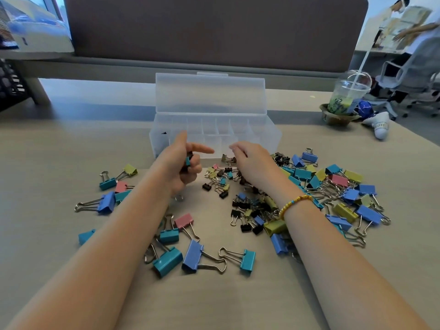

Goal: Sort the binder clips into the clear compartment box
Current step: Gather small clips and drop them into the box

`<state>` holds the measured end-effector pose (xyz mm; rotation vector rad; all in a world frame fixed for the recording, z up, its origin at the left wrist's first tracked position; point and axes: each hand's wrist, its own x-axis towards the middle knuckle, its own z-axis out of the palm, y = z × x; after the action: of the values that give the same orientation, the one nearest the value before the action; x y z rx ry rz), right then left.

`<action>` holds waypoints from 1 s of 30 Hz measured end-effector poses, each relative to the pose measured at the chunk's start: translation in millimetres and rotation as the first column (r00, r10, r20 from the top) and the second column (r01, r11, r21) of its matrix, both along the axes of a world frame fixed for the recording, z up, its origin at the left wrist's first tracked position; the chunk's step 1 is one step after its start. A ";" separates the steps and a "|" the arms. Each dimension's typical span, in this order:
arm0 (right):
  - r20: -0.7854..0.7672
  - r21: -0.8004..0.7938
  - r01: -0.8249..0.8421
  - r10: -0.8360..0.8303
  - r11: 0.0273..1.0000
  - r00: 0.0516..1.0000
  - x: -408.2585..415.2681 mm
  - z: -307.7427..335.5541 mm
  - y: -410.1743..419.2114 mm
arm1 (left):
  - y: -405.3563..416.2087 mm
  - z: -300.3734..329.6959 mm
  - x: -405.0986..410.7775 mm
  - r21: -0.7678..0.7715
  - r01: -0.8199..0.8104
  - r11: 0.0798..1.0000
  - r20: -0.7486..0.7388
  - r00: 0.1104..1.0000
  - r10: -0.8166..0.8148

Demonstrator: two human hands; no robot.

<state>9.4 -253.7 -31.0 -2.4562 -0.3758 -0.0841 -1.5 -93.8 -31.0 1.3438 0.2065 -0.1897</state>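
Clear plastic compartment box [262,136] at the far middle of the beige desk [47,163], lid [209,94] upright, one dark clip in its leftmost cell. Binder clips [338,184] strewn in blue, teal, yellow, pink and black before the box, thickest to the right. Left hand [183,163] just before the box, lower fingers curled round several small clips [188,160], forefinger straight. Right hand [250,160] near it, apart, fingers bent down over small clips beside the box front; grip impossible to tell. Beaded bracelet [295,203] on that wrist. Iced drink cup [350,94] far right.
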 end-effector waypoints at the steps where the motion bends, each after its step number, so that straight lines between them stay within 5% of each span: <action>1: 0.019 -0.026 0.023 -0.023 0.999 1.000 0.9 -1.2 0.8 | 0.9 0.1 -0.2 -0.108 -0.037 0.993 -0.026 0.999 0.035; 5: 0.156 -0.488 0.073 0.005 0.870 0.988 1.4 -5.3 9.8 | 2.3 1.6 -2.0 -0.345 -0.103 0.933 -0.103 0.992 0.071; 7: 0.187 -0.585 0.069 0.051 0.808 0.981 -0.3 -6.2 15.0 | 2.3 1.9 -4.1 -0.371 -0.104 0.923 -0.114 0.991 0.066; 11: 0.150 -0.597 0.024 0.081 0.802 0.985 1.1 -7.4 15.1 | 2.6 0.6 -5.2 -0.398 -0.126 0.909 -0.138 0.987 0.076; 14: 0.041 -0.382 -0.034 0.054 0.923 0.998 0.3 -4.5 6.2 | 3.8 1.0 -4.3 -0.416 -0.158 0.896 -0.119 0.986 0.119; 17: 0.011 -0.204 -0.037 0.040 0.978 0.999 -3.3 2.8 -6.5 | 2.2 -1.4 -3.2 -0.197 -0.139 0.971 0.002 0.990 0.142; 19: -0.046 -0.207 -0.064 0.056 0.976 0.997 -4.6 6.3 -12.6 | 0.9 -1.6 -4.1 0.208 -0.109 0.972 0.141 0.987 0.081; 20: -0.083 -0.228 -0.077 0.060 0.971 0.995 -5.0 7.3 -13.4 | 0.6 -0.6 -5.1 0.463 -0.113 0.879 0.217 0.976 0.011; 22: -0.136 -0.294 -0.088 0.050 0.952 0.989 -6.8 8.0 -11.6 | 0.4 1.9 -8.1 0.850 -0.157 0.503 0.293 0.934 -0.203; 24: -0.157 -0.379 -0.098 0.041 0.920 0.987 -9.3 7.7 -6.9 | 0.9 2.2 -10.0 0.976 -0.132 0.172 0.187 0.912 -0.364; 26: -0.189 -0.412 -0.121 0.046 0.903 0.981 -11.5 6.2 -2.6 | 3.4 -0.6 -9.7 0.999 -0.032 0.036 0.045 0.890 -0.454; 30: -0.242 -0.430 -0.191 0.091 0.882 0.966 -13.5 2.7 4.6 | 5.6 -5.7 -7.5 0.995 0.073 -0.062 -0.094 0.838 -0.537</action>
<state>-4.1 -249.2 -28.3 -2.8457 -0.5250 0.3719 -9.0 -88.2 -36.6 2.9403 -0.4439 -0.1962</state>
